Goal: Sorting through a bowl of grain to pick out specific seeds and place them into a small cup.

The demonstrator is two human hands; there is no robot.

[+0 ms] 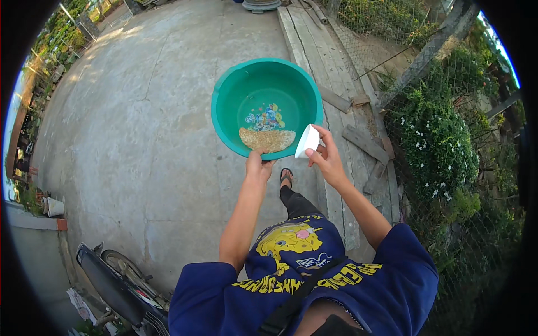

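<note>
A round green plastic basin (224, 95) is held out in front of me, tilted so that its inside faces me. Pale golden grain (268, 140) lies heaped along its near side, below a colourful cartoon print on the bottom. My left hand (259, 163) grips the basin's near rim, with the thumb over the edge and the fingers hidden underneath. Beside the basin's right rim, my right hand (327, 157) pinches a small white cup (307, 141), tipped on its side. The inside of the cup cannot be seen.
Concrete paving (129, 129) stretches ahead and to the left. Wooden planks (364, 143) lie along the right, beside a wire fence and a white-flowered bush (443, 145). A motorbike (120, 285) stands at the lower left. A large pot (261, 5) sits far ahead.
</note>
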